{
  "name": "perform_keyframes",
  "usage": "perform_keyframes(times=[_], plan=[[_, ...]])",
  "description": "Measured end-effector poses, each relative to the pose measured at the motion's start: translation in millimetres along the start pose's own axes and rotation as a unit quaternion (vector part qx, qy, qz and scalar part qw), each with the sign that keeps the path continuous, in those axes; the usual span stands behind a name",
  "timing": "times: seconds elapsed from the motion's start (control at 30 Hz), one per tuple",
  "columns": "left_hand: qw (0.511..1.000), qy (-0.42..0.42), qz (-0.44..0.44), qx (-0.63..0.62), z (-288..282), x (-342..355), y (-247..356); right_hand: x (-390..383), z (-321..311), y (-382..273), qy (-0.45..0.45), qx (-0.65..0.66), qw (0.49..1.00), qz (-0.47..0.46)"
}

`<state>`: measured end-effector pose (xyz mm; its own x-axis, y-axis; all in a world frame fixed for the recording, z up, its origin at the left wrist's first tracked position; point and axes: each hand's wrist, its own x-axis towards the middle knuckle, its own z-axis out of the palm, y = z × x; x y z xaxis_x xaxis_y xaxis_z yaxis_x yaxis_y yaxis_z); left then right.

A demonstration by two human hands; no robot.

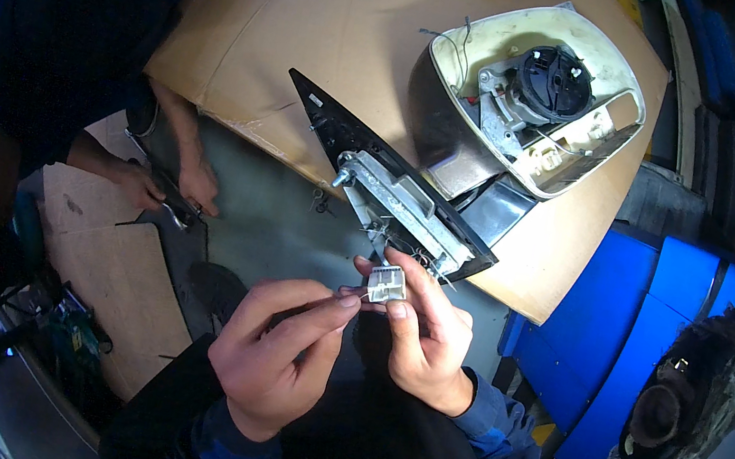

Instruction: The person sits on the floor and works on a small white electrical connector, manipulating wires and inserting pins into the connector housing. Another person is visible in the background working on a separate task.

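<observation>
hands meeting below the mirror assembly

a small connector (386,283) is sitting between the left hand (276,350) and right hand (423,334); the mirror housing (533,92) is lying beyond them on cardboard (324,21), another person's hands (167,188) working off to the left.

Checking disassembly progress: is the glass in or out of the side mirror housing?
Out. The side mirror housing lies open on the cardboard, showing its black round motor and wires.

No labels, signs or screens show anywhere — only packing material. A big sheet of flattened brown cardboard (321,40) is spread across the upper middle, its edges curled and worn. More pale cardboard pieces (113,285) lie flat at lower left — plain brown, no print that I can see.
</observation>
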<state>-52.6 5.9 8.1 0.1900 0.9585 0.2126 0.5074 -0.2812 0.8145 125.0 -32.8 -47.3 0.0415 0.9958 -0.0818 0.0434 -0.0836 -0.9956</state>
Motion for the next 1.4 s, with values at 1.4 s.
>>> perform_keyframes(times=[1.4], plan=[[0.998, -0.037, 0.023, 0.033, 13, 7, -7, -5, 6, 6, 0.025, -0.020, 0.999, 0.032]])
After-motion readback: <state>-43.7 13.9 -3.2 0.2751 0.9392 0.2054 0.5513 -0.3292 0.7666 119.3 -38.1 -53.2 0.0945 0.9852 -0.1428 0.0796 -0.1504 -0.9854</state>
